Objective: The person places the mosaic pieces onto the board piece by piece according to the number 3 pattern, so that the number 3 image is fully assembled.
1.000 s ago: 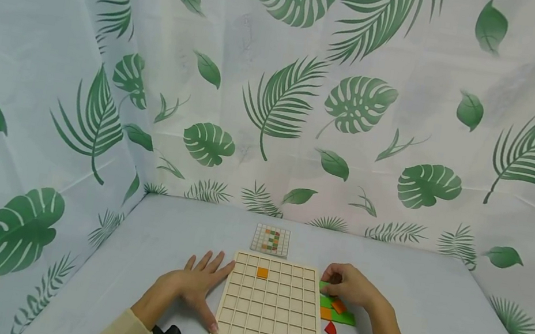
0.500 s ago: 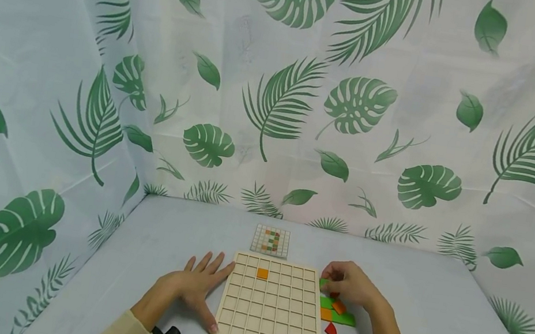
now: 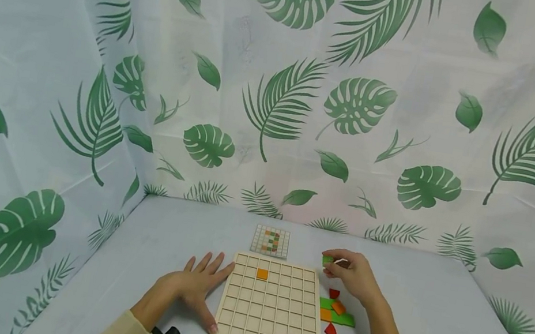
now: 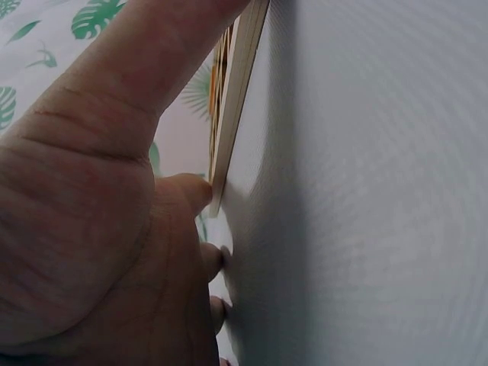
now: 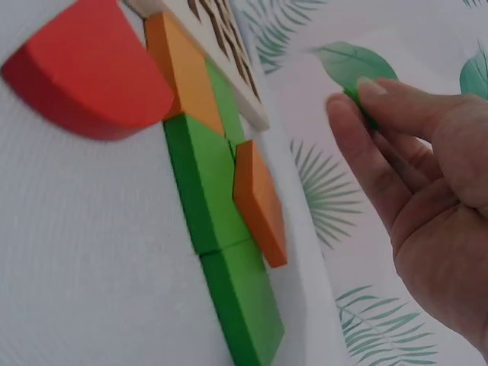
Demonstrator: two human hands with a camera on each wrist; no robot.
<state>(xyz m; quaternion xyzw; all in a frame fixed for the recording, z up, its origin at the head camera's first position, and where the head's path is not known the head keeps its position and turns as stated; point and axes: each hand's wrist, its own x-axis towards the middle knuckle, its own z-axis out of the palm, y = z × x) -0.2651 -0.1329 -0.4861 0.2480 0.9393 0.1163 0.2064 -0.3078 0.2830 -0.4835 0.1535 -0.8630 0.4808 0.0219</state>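
Observation:
My left hand (image 3: 196, 285) is spread at the left side of a wooden grid board (image 3: 268, 326); its thumb and index finger touch the edge. In the left wrist view the thumb (image 4: 130, 76) reaches along the board's side. My right hand (image 3: 357, 277) pinches a green square tile (image 3: 327, 261) between thumb and fingers, off the table by the board's far right corner. One orange square tile (image 3: 262, 273) sits in a cell of the board's second row.
Right of the board lie green tiles (image 5: 202, 183), an orange tile (image 5: 191, 80), another tilted orange tile (image 5: 259, 202) and two red quarter-round pieces, the nearer red piece (image 5: 91, 72) by itself. A pattern card (image 3: 270, 241) lies behind the board.
The right hand has lifted the green tile from the pile and moved up and away, uncovering a red quarter-round piece. The left hand stays in place.

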